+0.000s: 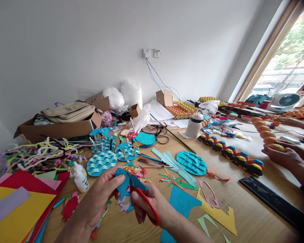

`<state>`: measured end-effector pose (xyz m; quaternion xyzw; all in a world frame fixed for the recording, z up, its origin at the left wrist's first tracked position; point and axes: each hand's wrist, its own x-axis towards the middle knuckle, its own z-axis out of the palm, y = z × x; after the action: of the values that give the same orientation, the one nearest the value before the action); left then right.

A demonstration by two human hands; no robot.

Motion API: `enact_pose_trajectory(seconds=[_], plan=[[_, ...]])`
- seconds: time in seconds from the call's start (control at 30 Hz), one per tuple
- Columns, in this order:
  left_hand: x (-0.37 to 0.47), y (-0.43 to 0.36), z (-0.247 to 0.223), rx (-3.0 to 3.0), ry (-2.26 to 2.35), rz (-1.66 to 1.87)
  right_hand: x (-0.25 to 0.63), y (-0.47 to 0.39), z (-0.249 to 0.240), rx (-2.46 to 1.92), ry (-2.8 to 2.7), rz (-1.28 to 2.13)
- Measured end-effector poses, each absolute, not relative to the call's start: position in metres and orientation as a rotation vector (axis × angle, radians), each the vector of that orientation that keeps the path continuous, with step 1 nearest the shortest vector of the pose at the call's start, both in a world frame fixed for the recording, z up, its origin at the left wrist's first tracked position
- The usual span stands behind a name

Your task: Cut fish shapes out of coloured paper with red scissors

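Observation:
My left hand (101,189) pinches a blue paper fish cutout (122,182) between thumb and fingers. Red-handled scissors (148,204) are in my right hand (152,199), their blades against the edge of the blue paper. A strip of blue paper hangs off beside the blades. Below and around lie small coloured paper scraps (142,172). Just beyond my hands is a blue disc with wavy paper strips (101,163). A white glue bottle (81,178) stands to the left of my left hand. To the right lies a cut blue sheet (181,202).
Coloured paper sheets (17,209) and fuzzy pipe cleaners (40,157) cover the left side. A cardboard box (55,131) with a bag stands behind. At right, another person's hands (281,155) hold an orange egg-carton strip (262,130), near a painted strip (230,153) and a black flat object (273,199).

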<state>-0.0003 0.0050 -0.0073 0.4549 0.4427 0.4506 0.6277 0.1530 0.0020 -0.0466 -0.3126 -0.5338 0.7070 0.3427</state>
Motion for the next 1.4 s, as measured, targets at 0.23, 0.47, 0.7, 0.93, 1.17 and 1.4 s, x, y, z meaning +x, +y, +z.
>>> enact_pose_trajectory(seconds=[0.23,0.47,0.7,0.93,1.17,1.4], plan=[[0.000,0.007,-0.010,1.009,0.952,1.020,0.161,0.002,-0.040,-0.816,-1.468,1.855],[0.003,0.005,-0.010,1.012,0.982,1.037,0.157,0.000,-0.039,-0.899,-1.441,1.813],[0.006,0.005,-0.012,1.021,1.001,1.037,0.153,0.000,-0.044,-0.875,-1.393,1.762],[0.005,0.005,-0.013,1.056,1.039,1.007,0.156,0.002,-0.047,-0.884,-1.425,1.778],[0.003,0.005,-0.012,1.112,1.036,0.973,0.156,0.002,-0.059,-0.900,-1.435,1.764],[0.004,0.003,-0.013,1.067,1.059,0.978,0.154,0.002,-0.062,-0.888,-1.430,1.747]])
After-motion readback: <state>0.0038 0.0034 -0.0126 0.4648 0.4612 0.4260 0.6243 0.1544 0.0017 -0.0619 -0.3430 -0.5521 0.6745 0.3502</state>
